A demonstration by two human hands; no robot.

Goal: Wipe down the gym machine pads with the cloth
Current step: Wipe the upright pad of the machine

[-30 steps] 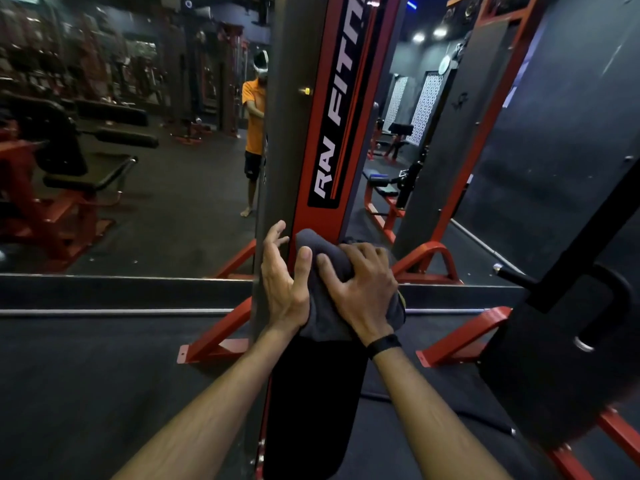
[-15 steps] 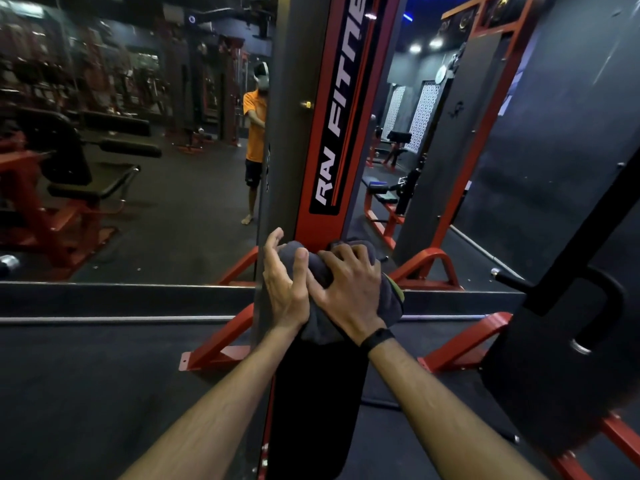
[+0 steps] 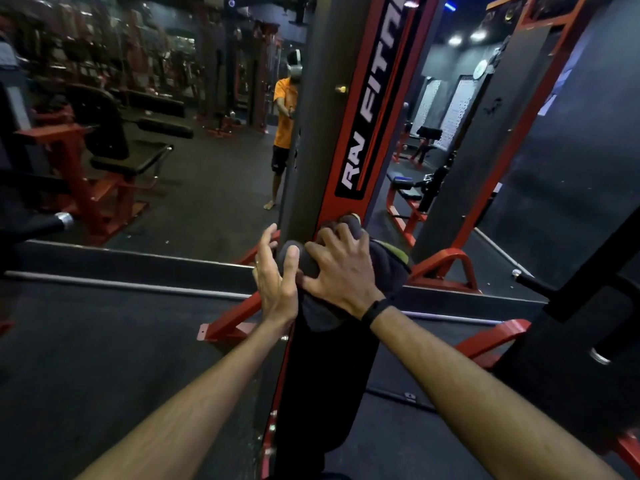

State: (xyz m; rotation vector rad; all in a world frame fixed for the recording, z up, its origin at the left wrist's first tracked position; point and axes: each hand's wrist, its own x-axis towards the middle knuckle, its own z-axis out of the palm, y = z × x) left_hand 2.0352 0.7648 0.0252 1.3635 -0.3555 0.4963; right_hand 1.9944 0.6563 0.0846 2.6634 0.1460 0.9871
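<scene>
Pressing down on the far end of a long black pad (image 3: 325,382), a dark grey cloth (image 3: 384,271) is held bunched beneath the right hand (image 3: 341,271), whose fingers are curled over and gripping it. The left hand (image 3: 277,282) lies just beside the right, its thumb set on the cloth's near-left fold and its fingers spread and bent over the pad's left edge; whether those fingers actually pinch the fabric cannot be told. The cloth is thus found directly under and ahead of the right palm, with a little of it trailing back toward the wrist, where a black band (image 3: 375,311) is worn. As a judgement, the wipe is taken to be at the top limit of one stroke: the stretch of pad behind the hands, running back between the forearms, shows no visible mark of having been cleaned or not, so what is finished cannot be read from it. A second black pad (image 3: 571,358) well off to the right of the right forearm is judged to be untouched by the cloth at present. Just beyond the fingertips the way is closed by a red and grey upright (image 3: 349,140), so no forward room is left. Open room is offered back along the pad toward the body, while the narrow pad drops away close to either hand's outer side.
</scene>
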